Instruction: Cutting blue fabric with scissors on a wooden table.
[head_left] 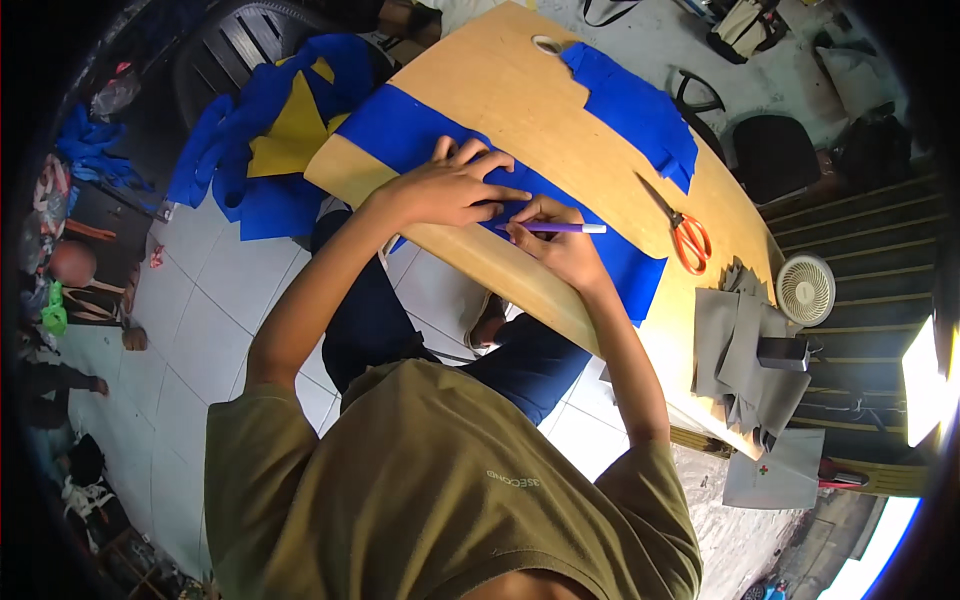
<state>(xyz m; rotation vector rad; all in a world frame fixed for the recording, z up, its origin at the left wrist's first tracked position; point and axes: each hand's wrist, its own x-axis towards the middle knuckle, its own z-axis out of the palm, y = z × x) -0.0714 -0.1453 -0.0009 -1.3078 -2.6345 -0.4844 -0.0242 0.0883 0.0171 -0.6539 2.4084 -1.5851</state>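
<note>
On my feed, the right hand (562,245) has its grip clamped on a purple pen (570,228), held over the long blue fabric strip (628,262) along the bench's (480,85) near edge. My left hand (450,190) lies on that strip, its grip spread apart. Orange-handled scissors (690,242) rest to the right, near a second blue fabric piece (635,110); I can't tell whether the pen tip touches.

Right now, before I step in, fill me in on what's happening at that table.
A seated person is working on a long blue fabric piece at the wooden table. The left hand lies spread on it, while the right hand holds a purple pen with its tip down by the fabric; any mark is too small to see. Orange-handled scissors and another blue piece lie unheld.
</note>
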